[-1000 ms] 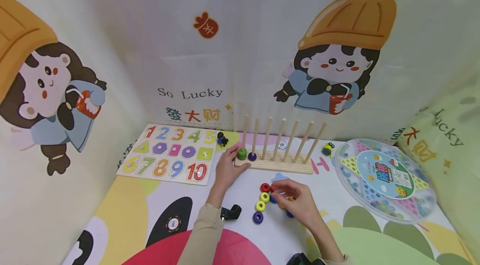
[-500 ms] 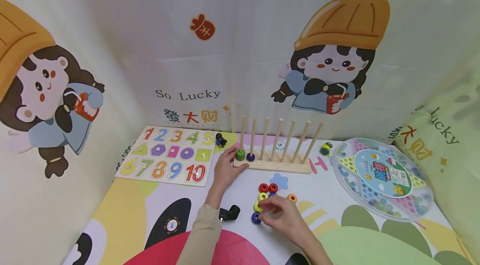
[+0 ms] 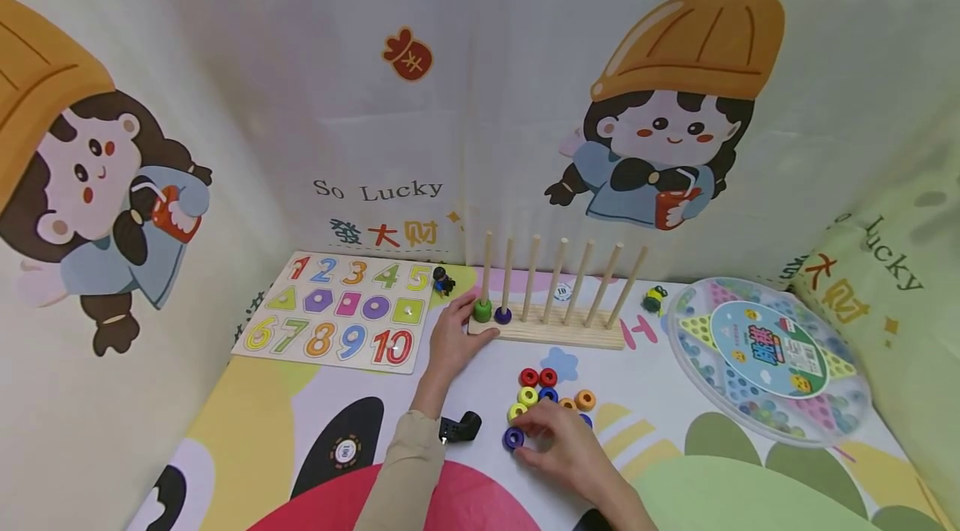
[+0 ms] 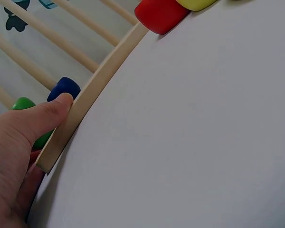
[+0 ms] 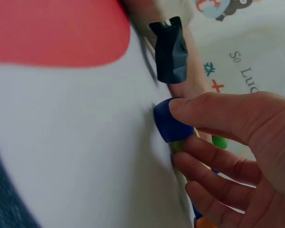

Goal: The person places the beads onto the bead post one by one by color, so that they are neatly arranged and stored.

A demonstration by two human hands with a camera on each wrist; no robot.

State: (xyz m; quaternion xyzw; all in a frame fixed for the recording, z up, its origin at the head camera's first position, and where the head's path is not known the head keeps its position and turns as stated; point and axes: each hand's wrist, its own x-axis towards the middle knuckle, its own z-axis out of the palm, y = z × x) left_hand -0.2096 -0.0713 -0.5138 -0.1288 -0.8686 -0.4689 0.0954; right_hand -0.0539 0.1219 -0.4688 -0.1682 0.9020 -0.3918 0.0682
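My left hand [image 3: 453, 341] grips the left end of a wooden peg stand [image 3: 558, 334], its thumb against the front edge in the left wrist view. Green rings [image 3: 482, 311] sit on the first peg and a dark blue ring [image 4: 64, 89] on the second. The other pegs are bare. Nearer me, my right hand [image 3: 568, 446] pinches a blue ring [image 5: 168, 124] between thumb and index finger, low at the tabletop. Beside it lie yellow rings [image 3: 528, 388], red rings [image 3: 529, 371], orange rings [image 3: 585, 393] and more blue ones, some partly hidden by this hand.
A number puzzle board [image 3: 330, 310] lies at left, beside a small black figure [image 3: 443, 281]. At right are a round Chinese checkers board [image 3: 768, 356] and a small yellow-green toy [image 3: 654, 298]. A black device [image 3: 461, 428] is on my left wrist. Printed cloth walls stand behind.
My right hand has moved left and toward me from the orange rings to the nearest blue ring, which it now pinches. My left hand stays on the stand.
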